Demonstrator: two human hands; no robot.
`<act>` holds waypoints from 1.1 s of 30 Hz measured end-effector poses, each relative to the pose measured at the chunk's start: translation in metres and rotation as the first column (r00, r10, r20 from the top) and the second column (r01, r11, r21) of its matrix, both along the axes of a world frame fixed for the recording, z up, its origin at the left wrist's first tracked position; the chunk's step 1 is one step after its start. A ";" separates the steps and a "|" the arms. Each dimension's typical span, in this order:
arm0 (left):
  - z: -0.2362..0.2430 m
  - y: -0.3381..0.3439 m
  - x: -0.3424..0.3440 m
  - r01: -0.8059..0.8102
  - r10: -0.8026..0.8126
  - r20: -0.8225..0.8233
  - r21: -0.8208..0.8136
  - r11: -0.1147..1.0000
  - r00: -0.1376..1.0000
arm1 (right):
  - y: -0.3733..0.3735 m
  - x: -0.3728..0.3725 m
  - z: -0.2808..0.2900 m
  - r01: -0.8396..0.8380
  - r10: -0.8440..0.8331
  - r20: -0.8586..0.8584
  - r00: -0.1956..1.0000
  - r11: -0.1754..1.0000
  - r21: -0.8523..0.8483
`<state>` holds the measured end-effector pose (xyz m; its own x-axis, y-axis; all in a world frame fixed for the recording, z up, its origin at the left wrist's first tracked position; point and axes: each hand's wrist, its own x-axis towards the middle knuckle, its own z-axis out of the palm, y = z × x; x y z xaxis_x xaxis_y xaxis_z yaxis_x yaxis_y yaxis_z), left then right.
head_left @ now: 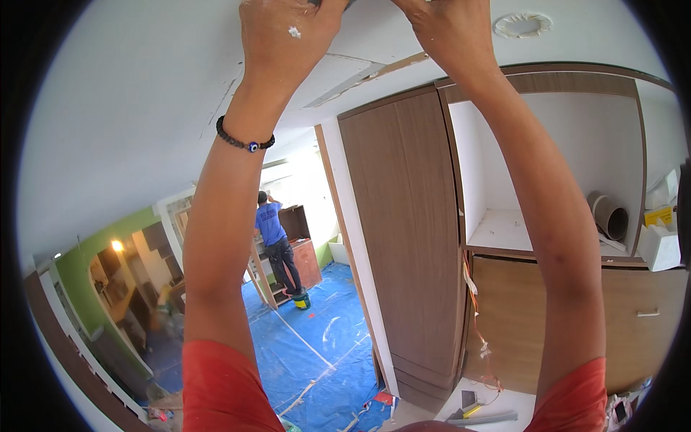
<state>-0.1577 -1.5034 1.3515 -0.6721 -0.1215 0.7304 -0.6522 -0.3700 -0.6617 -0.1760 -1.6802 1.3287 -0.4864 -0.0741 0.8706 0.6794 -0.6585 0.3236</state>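
Both my arms reach up toward the white ceiling (129,137). My left hand (288,36), with a white dab on its back and a beaded bracelet (247,145) below, is curled at the top edge. A sliver of something dark grey (348,6) shows beside its thumb; its kind cannot be made out. My right hand (455,32) is raised opposite, its thumb pointing toward the left hand. The frame cuts off its fingers. Below the hands, an open slot (360,81) with a wooden strip runs through the ceiling, near thin cracks.
A tall brown cabinet (403,237) stands ahead, beside an open cupboard (554,158) holding a grey pipe roll (608,215). Wires (471,288) hang between them. A round ceiling hole (522,25) is at right. Blue sheeting (309,345) covers the floor; a person (273,237) stands on a bucket (301,300).
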 end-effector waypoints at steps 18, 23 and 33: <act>-0.030 0.059 -0.030 -0.183 0.179 -0.078 -0.046 0.982 0.981 | -0.006 0.034 -0.030 0.076 -0.208 -0.598 0.774 0.968 -0.238; -0.038 0.032 -0.093 -0.437 0.437 0.006 0.056 0.898 0.899 | 0.041 -0.002 -0.019 -0.457 0.464 -0.182 0.867 0.886 0.079; -0.037 0.034 -0.074 -0.532 0.527 0.150 -0.010 0.847 0.837 | 0.046 0.044 0.004 -0.485 0.481 0.168 0.860 0.874 -0.019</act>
